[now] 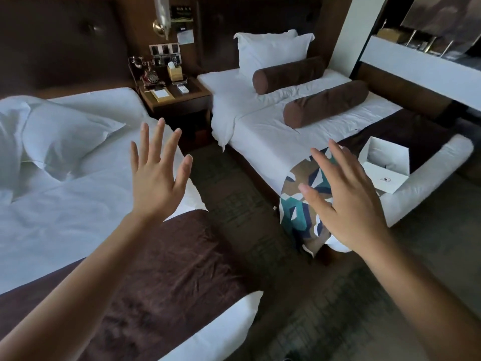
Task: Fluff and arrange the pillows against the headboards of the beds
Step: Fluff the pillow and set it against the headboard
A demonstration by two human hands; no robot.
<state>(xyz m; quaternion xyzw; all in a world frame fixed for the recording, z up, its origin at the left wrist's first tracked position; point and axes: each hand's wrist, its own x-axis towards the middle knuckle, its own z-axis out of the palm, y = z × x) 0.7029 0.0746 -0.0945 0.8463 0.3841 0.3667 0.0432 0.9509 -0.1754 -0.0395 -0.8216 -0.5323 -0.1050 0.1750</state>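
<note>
Hands both raised, empty. Left hand is spread wide, fingers apart, palm away from camera, hovering over the right edge of the left bed. Right hand is also splayed, gripping nothing, in front of the foot corner of the right bed.

Left bed: two white pillows lie slumped and crumpled on the sheet toward the head end, near its left edge, not upright against the dark headboard. A brown runner crosses the foot end.

Right bed: two white pillows stand stacked upright against its headboard at the head edge. One brown bolster lies just in front of them, touching the front pillow. A second brown bolster lies further down, mid-bed, apart from the first. A patterned cushion sits at the foot corner nearest the aisle, partly hidden behind the right hand. A white open box sits on the foot end, near the far edge.

Nightstand stands between the beds at the head end, holding a vintage phone and a tissue box.
</note>
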